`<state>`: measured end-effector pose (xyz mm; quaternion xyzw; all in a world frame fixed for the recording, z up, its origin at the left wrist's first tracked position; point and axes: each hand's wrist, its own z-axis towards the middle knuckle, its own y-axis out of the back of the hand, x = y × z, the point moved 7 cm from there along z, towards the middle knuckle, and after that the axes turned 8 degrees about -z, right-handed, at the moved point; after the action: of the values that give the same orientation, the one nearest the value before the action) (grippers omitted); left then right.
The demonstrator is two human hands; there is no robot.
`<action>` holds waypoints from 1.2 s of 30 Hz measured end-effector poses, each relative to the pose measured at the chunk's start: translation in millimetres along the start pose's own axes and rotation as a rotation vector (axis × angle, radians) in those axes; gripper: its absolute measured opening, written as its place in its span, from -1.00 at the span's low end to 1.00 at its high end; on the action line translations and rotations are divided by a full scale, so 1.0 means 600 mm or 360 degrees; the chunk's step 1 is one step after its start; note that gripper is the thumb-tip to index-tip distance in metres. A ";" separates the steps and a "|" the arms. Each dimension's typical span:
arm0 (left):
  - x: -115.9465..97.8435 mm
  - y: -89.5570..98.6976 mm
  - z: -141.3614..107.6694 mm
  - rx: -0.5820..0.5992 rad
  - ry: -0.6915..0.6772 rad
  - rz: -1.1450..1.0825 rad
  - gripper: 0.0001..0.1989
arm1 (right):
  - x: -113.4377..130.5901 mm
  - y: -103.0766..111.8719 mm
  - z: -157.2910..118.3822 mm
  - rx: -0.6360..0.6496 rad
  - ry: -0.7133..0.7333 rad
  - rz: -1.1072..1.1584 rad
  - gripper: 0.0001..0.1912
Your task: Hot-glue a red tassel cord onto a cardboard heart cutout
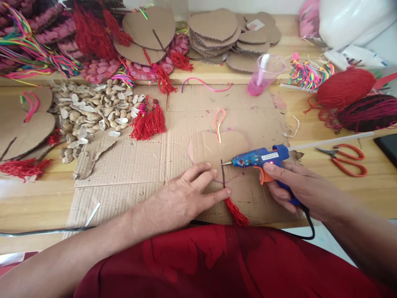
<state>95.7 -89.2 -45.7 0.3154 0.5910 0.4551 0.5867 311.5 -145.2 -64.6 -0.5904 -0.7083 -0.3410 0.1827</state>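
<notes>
A heart-shaped cardboard piece lies on a larger cardboard sheet. A looped orange and yellow cord rests at its top. Down its middle runs a dark cord, ending in a red tassel below. My left hand lies with spread fingers over the lower left of the heart, one fingertip against the dark cord. My right hand is wrapped around the handle of a blue hot glue gun with an orange trigger. The gun's metal nozzle points left, at the cord's upper end.
Peanut shells and a red tassel lie to the left. Cardboard cutouts are stacked on the ledge behind, near a plastic cup of pink liquid. Orange-handled scissors and red yarn are at right.
</notes>
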 end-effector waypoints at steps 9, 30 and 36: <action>0.001 0.001 0.001 -0.0016 -0.0004 0.0002 -0.48 | -0.004 0.001 -0.008 0.0140 -0.0038 0.0022 -0.43; 0.099 0.035 -0.051 -0.1106 0.1060 -0.1491 -0.49 | 0.041 0.037 0.047 -0.0687 0.0663 0.0927 -0.57; 0.120 0.001 -0.030 -0.1648 0.1214 -0.2141 -0.28 | 0.020 0.043 0.075 -0.0750 0.0695 0.0976 -0.58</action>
<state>70.1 -26.9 -76.3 -0.5655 0.5255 0.2992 0.5608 339.7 -103.1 -81.4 -0.7129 -0.3483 -0.5398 0.2812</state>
